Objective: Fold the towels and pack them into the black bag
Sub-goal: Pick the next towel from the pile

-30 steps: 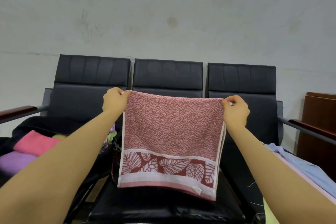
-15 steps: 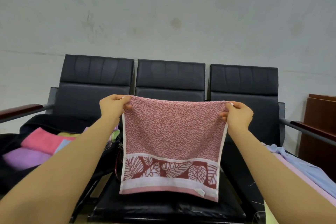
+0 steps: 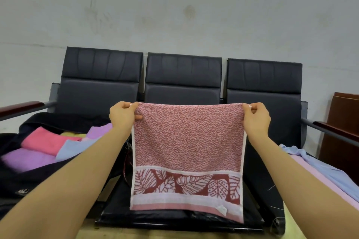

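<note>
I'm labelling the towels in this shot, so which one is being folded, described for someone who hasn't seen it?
Find the row of three black seats against the wall. In front of the middle one, the left hand and right hand each pinch a top corner of a hanging pink towel. Unlike the plain towels in the black bag at left, it has a dark red leaf-patterned band near its lower edge.

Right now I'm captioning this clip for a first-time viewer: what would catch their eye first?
The red towel, held up flat at centre, the left hand and right hand each pinching a top corner. Behind it stand three black seats. At left, folded towels lie in the open black bag.
</note>
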